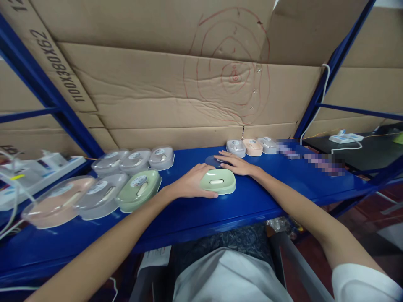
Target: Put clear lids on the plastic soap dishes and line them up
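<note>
Both hands are down on the blue table (267, 197). Left hand (192, 182) cups the side of a light green soap box (218, 181) sitting mid-table, fingers curled loosely against it. Right hand (236, 162) lies flat and open just behind, fingertips on a clear lid (213, 160). Six more boxes (126, 176) cluster far left, three small ones (251, 147) sit by the cardboard wall (176, 84).
</note>
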Tool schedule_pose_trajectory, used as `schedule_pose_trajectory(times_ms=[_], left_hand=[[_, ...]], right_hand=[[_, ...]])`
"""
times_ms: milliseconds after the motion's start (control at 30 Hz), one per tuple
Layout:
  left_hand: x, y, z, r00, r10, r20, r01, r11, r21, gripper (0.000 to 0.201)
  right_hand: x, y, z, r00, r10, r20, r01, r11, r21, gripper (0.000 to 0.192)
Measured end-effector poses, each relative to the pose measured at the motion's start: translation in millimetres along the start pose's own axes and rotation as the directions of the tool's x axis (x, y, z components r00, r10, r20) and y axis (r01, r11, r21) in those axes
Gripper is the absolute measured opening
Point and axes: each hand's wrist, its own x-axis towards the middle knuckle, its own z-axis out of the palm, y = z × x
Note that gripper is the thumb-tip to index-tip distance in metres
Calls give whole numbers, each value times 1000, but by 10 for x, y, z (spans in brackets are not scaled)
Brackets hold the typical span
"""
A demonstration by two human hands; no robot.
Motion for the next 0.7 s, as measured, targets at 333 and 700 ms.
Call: schedule_pose_trajectory(times_ms=[333,700], left_hand=[[23,12,65,998,-43,-50,43,999,-9,88],[13,17,71,997,-58,-46,59,998,11,93]], right_hand=[[42,-72,17,1000,6,-17,-4,997,72,69],[-4,-321,-114,949,41,-312,3,990,141,58]])
